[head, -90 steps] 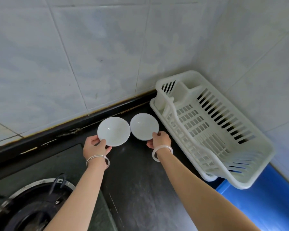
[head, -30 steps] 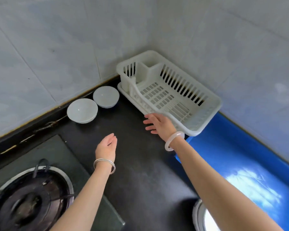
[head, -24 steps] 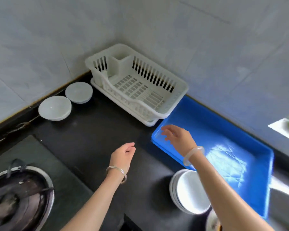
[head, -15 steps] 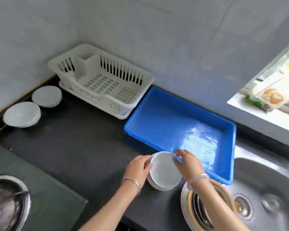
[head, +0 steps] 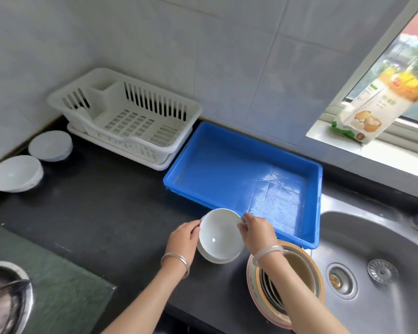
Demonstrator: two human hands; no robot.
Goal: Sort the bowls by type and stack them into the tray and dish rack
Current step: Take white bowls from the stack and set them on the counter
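A small stack of white bowls [head: 219, 239] stands on the black counter just in front of the blue tray [head: 241, 174]. My left hand [head: 184, 239] grips the stack's left rim and my right hand [head: 257, 231] pinches the top bowl's right rim. The blue tray holds nothing. The white dish rack [head: 130, 116] at the back left also holds nothing. Two white bowls [head: 50, 145] [head: 15, 173] sit upside down on the counter left of the rack. A pinkish bowl with metal dishes inside [head: 297, 266] lies under my right forearm.
A steel sink [head: 377, 268] with a drain fills the right side. A gas burner [head: 5, 300] on a glass hob sits at the lower left. A food packet [head: 377, 109] leans on the window sill. Tiled walls close the back.
Both hands left the two upside-down bowls by the wall, swung right past the rack and tray, and closed on the white bowl stack in front of the tray.
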